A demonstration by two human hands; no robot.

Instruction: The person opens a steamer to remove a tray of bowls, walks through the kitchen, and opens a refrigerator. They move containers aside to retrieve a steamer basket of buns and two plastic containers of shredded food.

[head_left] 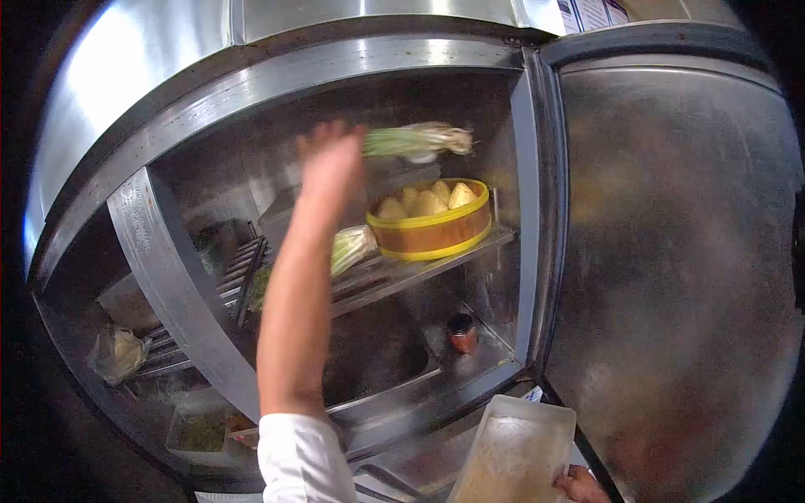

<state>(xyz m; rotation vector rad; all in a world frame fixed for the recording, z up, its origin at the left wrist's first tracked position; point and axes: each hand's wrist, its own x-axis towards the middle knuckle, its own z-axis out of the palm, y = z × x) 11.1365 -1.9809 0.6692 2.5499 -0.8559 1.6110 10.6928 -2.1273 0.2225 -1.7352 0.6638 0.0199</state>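
My left hand (331,163) is raised inside an open steel refrigerator and grips a bunch of green onions (417,140) by the stalks, roots pointing right, above a wire shelf (470,251). Just below the onions a round bamboo steamer basket (432,235) with yellow rims holds several pale yellow pieces. My right hand (579,484) is low at the bottom right, holding the edge of a white rectangular plastic tray (516,453) that looks empty.
A wrapped bundle of greens (352,247) lies on the shelf left of the basket. Below are a deep metal pan (377,352) and a small jar (462,333). The right fridge door (671,277) is closed. A bagged item (117,352) and a container (201,427) sit at lower left.
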